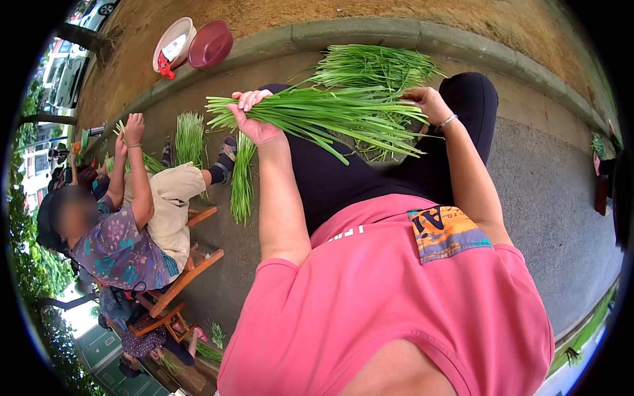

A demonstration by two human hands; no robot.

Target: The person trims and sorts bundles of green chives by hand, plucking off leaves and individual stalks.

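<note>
My left hand point(256, 120) is closed around the stem end of a thick bunch of chives point(317, 115), long flat green leaves held sideways above my lap. The leaves fan out to the right. At their loose tips is my right hand point(428, 105), fingers curled together; whatever they pinch is too small to make out. A loose pile of chives point(373, 65) lies on the ground beyond my knees, partly covered by the bunch. More leaves show below the bunch, between my legs.
Sorted bunches of chives point(243, 181) lie on the pavement to my left. A pink basin point(173, 41) and a dark red basin point(212, 45) stand past the stone curb point(356, 33). A co-worker point(119, 244) sits on a wooden stool point(191, 277) at the left, hands raised with some stalks.
</note>
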